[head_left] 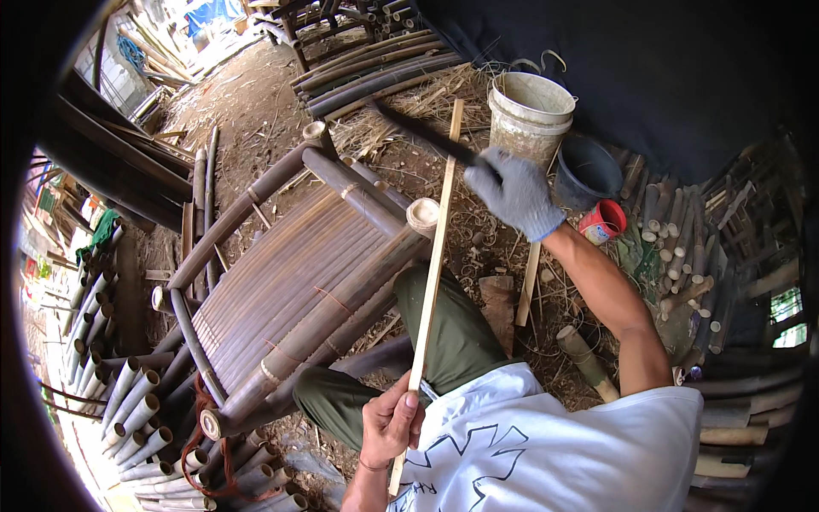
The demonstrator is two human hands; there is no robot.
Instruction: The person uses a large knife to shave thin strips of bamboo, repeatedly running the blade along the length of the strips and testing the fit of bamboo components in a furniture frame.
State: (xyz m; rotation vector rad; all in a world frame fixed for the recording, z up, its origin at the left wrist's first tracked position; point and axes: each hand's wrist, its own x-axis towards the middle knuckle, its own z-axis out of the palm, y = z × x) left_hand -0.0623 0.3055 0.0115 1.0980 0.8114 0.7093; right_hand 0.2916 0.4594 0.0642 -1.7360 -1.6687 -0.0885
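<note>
My left hand (391,421), bare, grips the near end of a long pale bamboo strip (435,247) that runs up and away from me, past my green-trousered knee. My right hand (514,192), in a grey work glove, is closed on the handle of a long dark knife (418,130), its blade pointing up and left near the strip's far end. The strip passes beside the cut end of a thick bamboo rail on a bamboo bench frame (281,282), which lies tilted on the ground to my left.
A dirty white bucket (531,111), a dark pot (587,169) and a small red can (602,222) stand behind my right hand. Cut bamboo pieces (678,247) are stacked at the right, bamboo poles (119,384) at the left. A short wooden slat (528,286) leans nearby.
</note>
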